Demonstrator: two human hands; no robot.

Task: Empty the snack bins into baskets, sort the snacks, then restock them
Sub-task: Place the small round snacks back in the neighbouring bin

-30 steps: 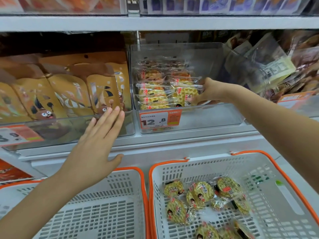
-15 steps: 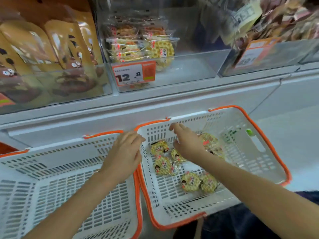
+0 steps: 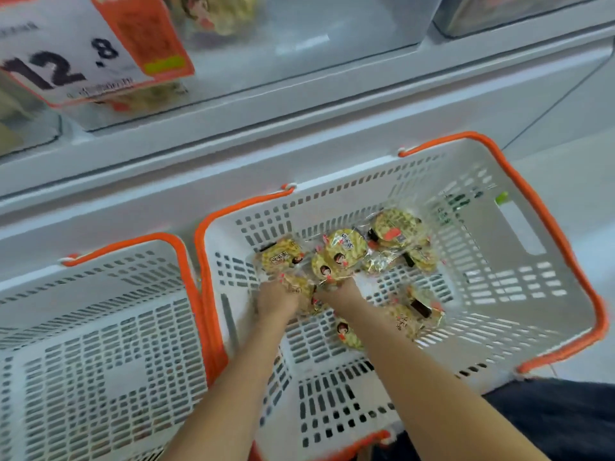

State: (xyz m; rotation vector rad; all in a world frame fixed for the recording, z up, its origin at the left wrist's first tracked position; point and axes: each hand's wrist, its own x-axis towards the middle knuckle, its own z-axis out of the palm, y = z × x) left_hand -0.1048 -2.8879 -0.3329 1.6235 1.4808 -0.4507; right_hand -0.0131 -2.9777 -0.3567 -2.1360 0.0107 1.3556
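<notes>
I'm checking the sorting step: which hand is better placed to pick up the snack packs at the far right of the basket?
Probably the right hand. Both hands are down among the packs in the right basket, but the left hand is by its left wall, while the right is closer to the far-right snack packs.

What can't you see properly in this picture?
- Head view: fingers of the left hand and right hand are buried among the snacks; their grip is unclear.
- Small print on the price tag is blurred.
- The bin above is cut off by the top edge.
- The left basket runs off the frame.
</notes>
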